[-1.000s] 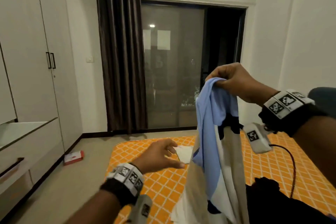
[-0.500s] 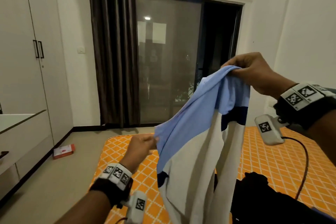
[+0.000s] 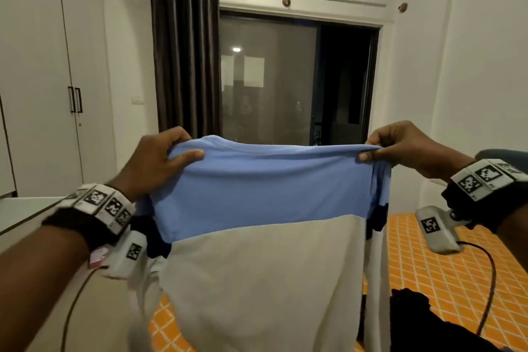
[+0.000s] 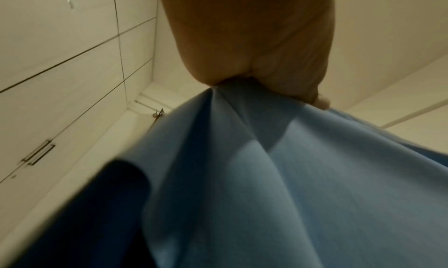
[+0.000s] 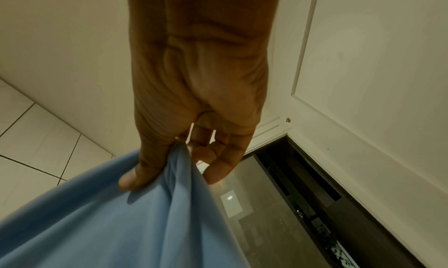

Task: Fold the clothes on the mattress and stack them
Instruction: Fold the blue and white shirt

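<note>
Here, two hands hold a shirt [image 3: 257, 237] up in the air, spread wide between them above an orange mattress [image 3: 428, 266] with a white diamond grid. The left hand [image 3: 154, 160] grips the shirt's upper left corner, thumb lying across the front of the cloth and fingers curled behind it; seen from the left wrist, the blue fabric [image 4: 290, 176] bunches into folds right where the hand [image 4: 254, 42] clamps it. The right hand [image 3: 405, 146] pinches the upper right corner between thumb and curled fingers, and the right wrist view shows the thumb [image 5: 140, 168] pressed on the gathered blue cloth [image 5: 109, 224]. The shirt's top band is light blue, its lower body is off-white, and dark navy strips show at the sleeves just below each hand. The garment hangs straight down from the hands and hides most of the mattress beneath. Below the right hand, a heap of black clothing [image 3: 428, 323] lies on the mattress. Beyond the hands stand a dark curtain [image 3: 185, 60] and a glass sliding door [image 3: 285, 80]; past the left hand is a white wardrobe [image 3: 43, 80].
</note>
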Action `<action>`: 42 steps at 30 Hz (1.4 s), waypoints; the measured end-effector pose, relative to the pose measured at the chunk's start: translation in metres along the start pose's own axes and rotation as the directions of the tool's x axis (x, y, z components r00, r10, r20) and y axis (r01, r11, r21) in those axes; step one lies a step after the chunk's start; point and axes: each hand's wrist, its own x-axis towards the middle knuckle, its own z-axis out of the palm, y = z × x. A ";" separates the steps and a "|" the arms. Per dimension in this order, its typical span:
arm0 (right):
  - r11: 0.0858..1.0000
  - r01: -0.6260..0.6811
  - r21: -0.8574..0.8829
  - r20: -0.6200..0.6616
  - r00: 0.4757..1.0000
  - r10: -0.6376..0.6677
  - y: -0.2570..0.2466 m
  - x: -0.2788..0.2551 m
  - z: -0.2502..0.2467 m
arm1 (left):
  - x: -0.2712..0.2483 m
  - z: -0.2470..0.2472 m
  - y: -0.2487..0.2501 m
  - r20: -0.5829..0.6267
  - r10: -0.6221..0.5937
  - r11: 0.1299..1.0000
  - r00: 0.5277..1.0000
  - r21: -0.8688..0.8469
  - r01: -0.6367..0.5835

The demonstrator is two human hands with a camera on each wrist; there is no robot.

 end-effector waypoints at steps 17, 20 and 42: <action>0.954 0.139 0.266 -0.178 0.980 -0.093 -0.031 -0.028 -0.001 | 0.013 -0.090 0.032 0.158 -0.060 0.986 0.986 0.162 0.034; 0.948 0.112 0.299 -0.030 0.994 -0.108 -0.003 -0.014 0.017 | 0.008 -0.074 0.008 0.158 -0.127 0.973 0.979 0.209 0.093; 0.746 -0.179 -0.642 0.206 0.896 0.392 0.352 0.201 0.370 | -0.087 0.369 -0.294 0.507 -0.607 0.765 0.611 0.583 0.276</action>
